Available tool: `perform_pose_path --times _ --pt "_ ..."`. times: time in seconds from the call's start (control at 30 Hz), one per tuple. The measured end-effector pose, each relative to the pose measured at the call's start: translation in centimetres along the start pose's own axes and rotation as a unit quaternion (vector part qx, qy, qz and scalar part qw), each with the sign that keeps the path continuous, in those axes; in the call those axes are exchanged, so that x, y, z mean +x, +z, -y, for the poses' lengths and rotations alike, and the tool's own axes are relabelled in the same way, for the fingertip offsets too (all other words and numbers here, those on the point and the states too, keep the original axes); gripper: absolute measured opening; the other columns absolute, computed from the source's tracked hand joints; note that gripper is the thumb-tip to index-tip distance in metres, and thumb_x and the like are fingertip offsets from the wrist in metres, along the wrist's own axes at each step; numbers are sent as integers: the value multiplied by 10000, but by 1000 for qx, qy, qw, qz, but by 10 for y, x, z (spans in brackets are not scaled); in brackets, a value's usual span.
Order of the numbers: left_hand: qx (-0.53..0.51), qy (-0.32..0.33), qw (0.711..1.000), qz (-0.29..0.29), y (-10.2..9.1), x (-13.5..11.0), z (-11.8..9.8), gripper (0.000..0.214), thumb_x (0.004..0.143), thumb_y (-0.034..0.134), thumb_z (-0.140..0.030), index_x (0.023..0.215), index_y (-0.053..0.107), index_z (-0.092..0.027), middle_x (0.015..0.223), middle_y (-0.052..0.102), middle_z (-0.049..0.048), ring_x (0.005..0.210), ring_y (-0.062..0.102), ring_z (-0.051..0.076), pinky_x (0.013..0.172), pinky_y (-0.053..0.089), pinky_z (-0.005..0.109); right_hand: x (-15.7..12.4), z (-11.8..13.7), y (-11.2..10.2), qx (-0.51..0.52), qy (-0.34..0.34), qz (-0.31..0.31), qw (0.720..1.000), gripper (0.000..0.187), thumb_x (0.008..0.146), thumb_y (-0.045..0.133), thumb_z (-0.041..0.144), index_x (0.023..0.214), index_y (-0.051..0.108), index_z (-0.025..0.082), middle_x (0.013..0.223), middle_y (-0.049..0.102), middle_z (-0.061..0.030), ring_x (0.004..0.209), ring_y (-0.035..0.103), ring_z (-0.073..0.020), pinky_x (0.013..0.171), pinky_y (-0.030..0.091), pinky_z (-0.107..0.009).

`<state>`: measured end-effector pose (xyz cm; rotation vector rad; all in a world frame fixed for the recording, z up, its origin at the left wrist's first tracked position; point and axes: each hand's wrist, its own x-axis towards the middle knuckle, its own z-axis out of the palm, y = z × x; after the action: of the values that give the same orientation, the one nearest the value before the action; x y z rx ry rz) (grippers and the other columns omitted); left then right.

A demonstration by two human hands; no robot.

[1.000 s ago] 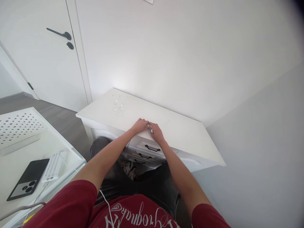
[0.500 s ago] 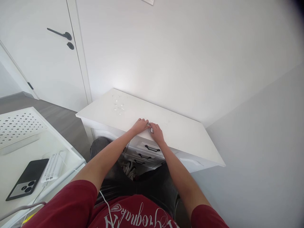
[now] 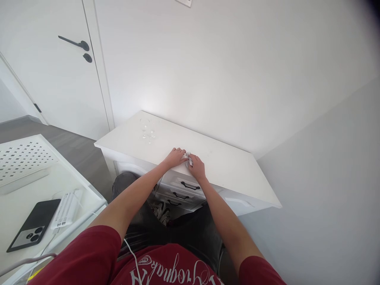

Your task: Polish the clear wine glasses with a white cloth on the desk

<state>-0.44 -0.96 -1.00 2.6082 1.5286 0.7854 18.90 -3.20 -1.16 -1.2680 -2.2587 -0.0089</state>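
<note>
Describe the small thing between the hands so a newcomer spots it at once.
Find the white cabinet against the wall. Near its front edge, above the black drawer handles, the left hand and right hand hold a small whitish item, partly hidden. Unlike the small pieces scattered toward the left end, it is in hand.

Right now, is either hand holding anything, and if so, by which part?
The left hand and right hand pinch something small and white between them; it is too small and covered to tell which part each grips.
</note>
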Motion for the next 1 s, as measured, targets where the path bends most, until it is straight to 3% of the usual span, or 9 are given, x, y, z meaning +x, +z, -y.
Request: perform_pose_path --times 0.1,0.23,0.37,0.6,0.87,1.0 --pt "-14 0 1000 -1 -1 0 0 370 972 462 -500 1130 567 -182 1039 680 94 1055 588 257 899 376 384 0 -1 1 -3 22 -10 1000 446 895 480 188 1334 538 235 1328 609 -65 1177 572 -219 908 533 -337" --pt "-35 20 999 10 -4 -2 -2 352 972 462 -470 1136 575 -180 1067 683 95 1059 599 246 904 387 372 4 -4 6 5 -9 27 1000 548 894 448 148 1437 454 219 1459 509 -74 1289 497 -216 1018 494 -358" --pt "-20 8 1000 8 -4 -1 -4 338 976 450 -456 1109 592 -180 1041 694 95 1041 603 254 897 383 383 7 -6 9 -2 -22 51 998 592 857 437 94 1440 450 199 1443 517 -89 1296 481 -222 1035 486 -374" --pt "6 -22 1000 5 -1 0 -4 412 1000 364 -517 1043 592 -176 980 690 108 1015 593 268 872 373 390 3 -1 3 -15 17 4 1000 506 879 485 177 1383 512 215 1440 526 -79 1291 496 -221 1007 505 -359" --pt "-6 -30 999 9 -2 1 -4 417 985 395 -535 1087 589 -180 1009 687 103 1040 584 264 876 381 389 2 -2 4 -29 86 -20 996 590 876 479 193 1463 417 215 1545 406 -79 1314 476 -247 973 525 -389" --pt "-8 -26 1000 2 -2 1 -5 409 984 402 -529 1093 586 -181 992 691 94 1031 588 265 872 387 395 3 -2 5 -24 76 -12 997 578 864 481 164 1440 445 204 1523 433 -95 1306 483 -252 998 508 -398"
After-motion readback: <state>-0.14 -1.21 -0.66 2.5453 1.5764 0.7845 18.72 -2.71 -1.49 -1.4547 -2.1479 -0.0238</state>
